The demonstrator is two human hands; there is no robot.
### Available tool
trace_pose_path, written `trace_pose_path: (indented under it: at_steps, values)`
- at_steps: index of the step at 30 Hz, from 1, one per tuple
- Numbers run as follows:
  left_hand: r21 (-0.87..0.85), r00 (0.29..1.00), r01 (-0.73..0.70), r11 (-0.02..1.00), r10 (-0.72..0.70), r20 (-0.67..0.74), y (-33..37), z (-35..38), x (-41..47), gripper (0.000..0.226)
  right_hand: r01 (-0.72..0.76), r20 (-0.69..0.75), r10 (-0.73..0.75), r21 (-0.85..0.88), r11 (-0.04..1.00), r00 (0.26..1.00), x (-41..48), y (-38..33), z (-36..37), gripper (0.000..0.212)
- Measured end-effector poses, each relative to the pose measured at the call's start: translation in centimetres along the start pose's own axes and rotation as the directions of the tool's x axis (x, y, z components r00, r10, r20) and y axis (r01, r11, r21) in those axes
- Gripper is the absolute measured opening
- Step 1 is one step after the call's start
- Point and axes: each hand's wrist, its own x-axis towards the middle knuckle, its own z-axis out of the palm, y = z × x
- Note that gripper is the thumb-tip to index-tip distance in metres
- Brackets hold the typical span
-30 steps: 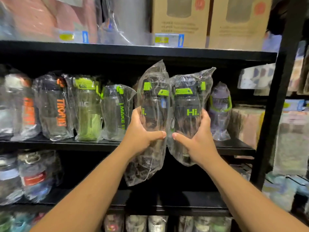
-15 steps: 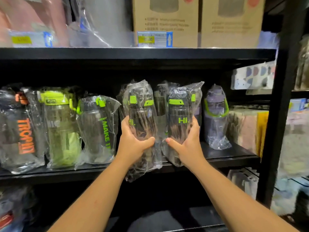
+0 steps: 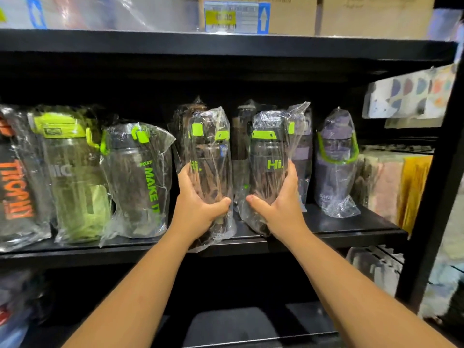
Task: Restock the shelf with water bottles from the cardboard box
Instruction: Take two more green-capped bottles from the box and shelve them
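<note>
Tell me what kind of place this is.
Probably a shop or stockroom aisle: black metal shelving lined with plastic-wrapped water bottles, a yellow-and-blue price label on the shelf above, and brown cardboard boxes of stock.

1 view only, from a wide-angle camera on the person's head. It faces the black shelf (image 3: 351,227) almost front-on, tilted slightly down, so the upper board (image 3: 226,43) crosses the top of the frame and a lower level shows at the bottom. It sits close: both forearms reach in from the bottom edge, and the left hand (image 3: 198,214) and right hand (image 3: 281,214), each gripping a bottle (image 3: 211,172), fall near centre. The upright (image 3: 434,209) leans at the right edge.
</note>
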Motion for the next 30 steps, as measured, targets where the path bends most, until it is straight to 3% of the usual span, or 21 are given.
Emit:
trace_pose_path:
  at_steps: [5,9,12,18,26,30]
  values:
    - [0.024,0.999,0.021,0.999,-0.02,-0.03,0.0,0.2,-0.4,0.107,0.014,-0.001,-0.014,0.043,0.999,1.0,-0.2,0.3,-0.1,0.118]
    - [0.068,0.996,0.078,0.995,-0.075,-0.048,0.1,0.1,-0.7,0.08,0.016,0.008,-0.016,0.05,0.999,1.0,-0.3,0.4,-0.3,0.118]
    - [0.129,0.985,0.104,0.986,-0.084,-0.15,0.6,0.3,-1.2,0.072,0.028,0.012,-0.029,0.053,0.998,1.0,-0.3,0.4,-0.3,0.118]
    - [0.36,0.986,0.148,0.921,-0.11,-0.125,1.0,1.0,-2.6,0.127,0.042,0.022,-0.043,0.055,0.998,0.999,-0.4,0.7,-0.5,0.119]
    - [0.396,0.986,0.133,0.909,-0.081,-0.146,0.9,1.0,-4.3,0.132,0.079,0.016,-0.08,0.058,0.995,0.997,-0.2,1.3,-0.5,0.119]
    - [0.604,0.986,-0.019,0.797,0.116,-0.122,-0.3,0.3,-8.2,0.119,0.091,0.017,-0.092,0.035,0.995,0.996,-0.4,1.4,-0.5,0.119]
